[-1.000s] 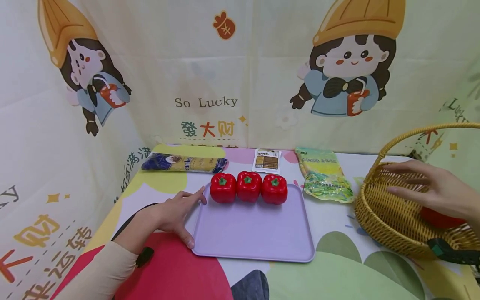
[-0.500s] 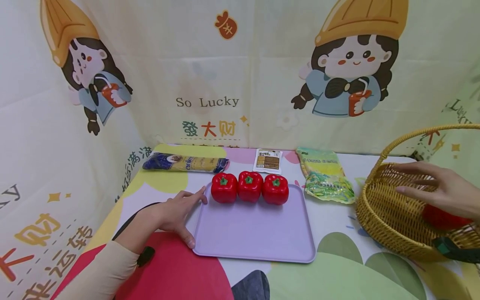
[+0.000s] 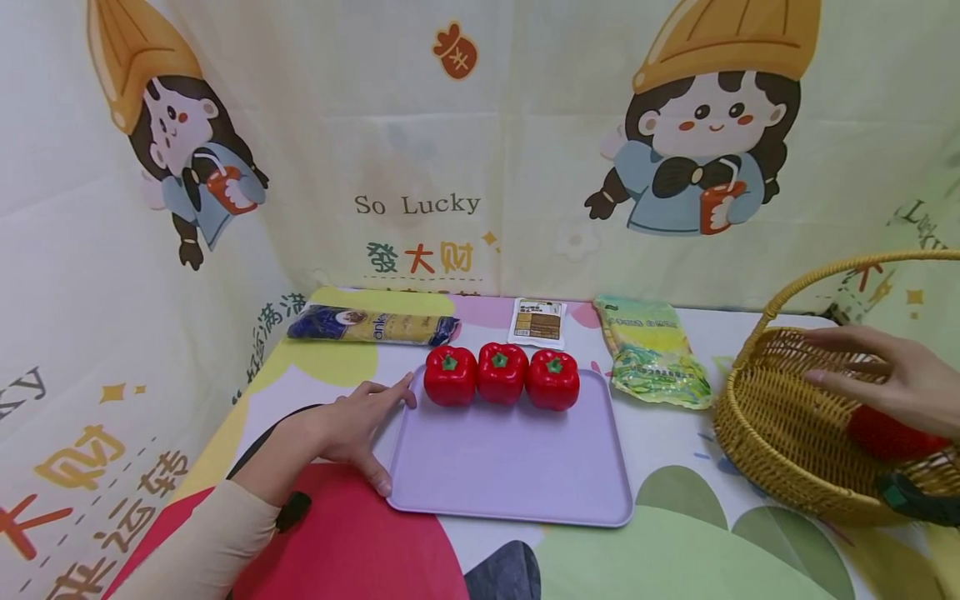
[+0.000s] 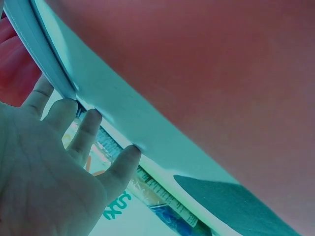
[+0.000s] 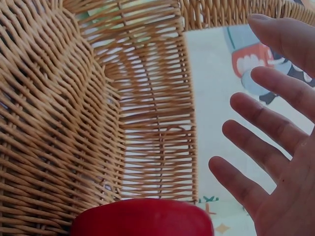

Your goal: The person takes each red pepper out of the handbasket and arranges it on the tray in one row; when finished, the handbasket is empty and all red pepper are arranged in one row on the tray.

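A red object [image 3: 892, 435] lies inside a wicker basket [image 3: 738, 437], at the right of the table; the right hand [image 3: 900, 371] partly covers it in the head view, and the right wrist view shows only its smooth, shiny top. That hand hangs over the basket's opening with its fingers spread, the fingertips apart from the red object. The basket's handle [image 3: 791, 292] arches up behind the hand, and a dark band [image 3: 911, 497] sits at the right wrist.

To the left of the basket, a light purple tray [image 3: 510, 467] lies flat. Three red peppers with green stems stand in a row along its far edge: a left pepper [image 3: 450, 377], a middle pepper [image 3: 502, 373] and a right pepper [image 3: 552, 379], so close that I cannot tell whether they touch. The left hand [image 3: 358, 425] rests against the tray's left edge, its fingers spread, thumb near the front corner and fingertips farther back.

Beyond the tray lie a blue and gold packet [image 3: 375, 327], a small white and brown packet [image 3: 537, 323] and a green and yellow bag [image 3: 658, 354], the last between tray and basket. A colourful tablecloth [image 3: 367, 542] runs beneath everything, and a printed curtain [image 3: 540, 142] hangs behind.
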Available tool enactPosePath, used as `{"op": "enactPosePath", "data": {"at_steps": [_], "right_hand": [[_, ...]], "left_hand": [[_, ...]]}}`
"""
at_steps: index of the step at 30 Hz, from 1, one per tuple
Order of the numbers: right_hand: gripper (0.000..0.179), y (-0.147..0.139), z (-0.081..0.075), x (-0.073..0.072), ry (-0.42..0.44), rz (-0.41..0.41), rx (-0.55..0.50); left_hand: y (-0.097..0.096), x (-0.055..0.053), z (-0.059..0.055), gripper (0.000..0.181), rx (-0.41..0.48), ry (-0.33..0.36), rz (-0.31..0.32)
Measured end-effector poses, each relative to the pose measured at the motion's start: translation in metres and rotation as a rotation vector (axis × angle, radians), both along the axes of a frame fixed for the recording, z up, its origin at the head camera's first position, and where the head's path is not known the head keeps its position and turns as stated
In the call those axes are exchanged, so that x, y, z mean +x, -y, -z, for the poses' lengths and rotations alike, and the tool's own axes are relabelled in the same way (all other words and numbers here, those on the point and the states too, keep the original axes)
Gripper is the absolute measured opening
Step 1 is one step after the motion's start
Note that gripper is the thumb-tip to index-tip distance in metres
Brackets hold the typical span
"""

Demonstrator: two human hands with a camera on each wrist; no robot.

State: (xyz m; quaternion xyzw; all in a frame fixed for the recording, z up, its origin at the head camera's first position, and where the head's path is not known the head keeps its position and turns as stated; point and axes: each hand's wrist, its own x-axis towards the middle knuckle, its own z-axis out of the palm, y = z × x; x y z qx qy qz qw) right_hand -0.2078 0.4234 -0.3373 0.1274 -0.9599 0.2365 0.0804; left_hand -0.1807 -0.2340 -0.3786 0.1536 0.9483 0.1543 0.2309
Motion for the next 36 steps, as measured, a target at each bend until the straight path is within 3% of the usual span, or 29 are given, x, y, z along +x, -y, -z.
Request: {"op": "enactPosePath", "data": {"at_steps": [5, 15, 24, 30, 36], "right_hand": [[0.057, -0.01, 0.007, 0.001, -0.032, 0.015, -0.024], [0.061, -0.025, 0.021, 0.008, -0.005, 0.053, -0.034], [0.072, -0.045, 0.031, 0.012, -0.02, 0.088, 0.043], [0.077, -0.046, 0.03, 0.015, 0.019, 0.104, 0.011], [0.069, -0.046, 0.027, 0.01, 0.005, 0.058, 0.028]], "left_hand": [[-0.001, -0.001, 0.003, 0.139, -0.002, 0.007, -0.006], [-0.003, -0.001, 0.001, 0.139, 0.004, 0.005, 0.011], [-0.007, -0.003, -0.001, 0.137, 0.002, 0.011, 0.019], [-0.007, -0.005, 0.001, 0.136, -0.005, 0.01, 0.022], [-0.001, -0.003, 0.004, 0.136, -0.03, -0.003, -0.004]]}}
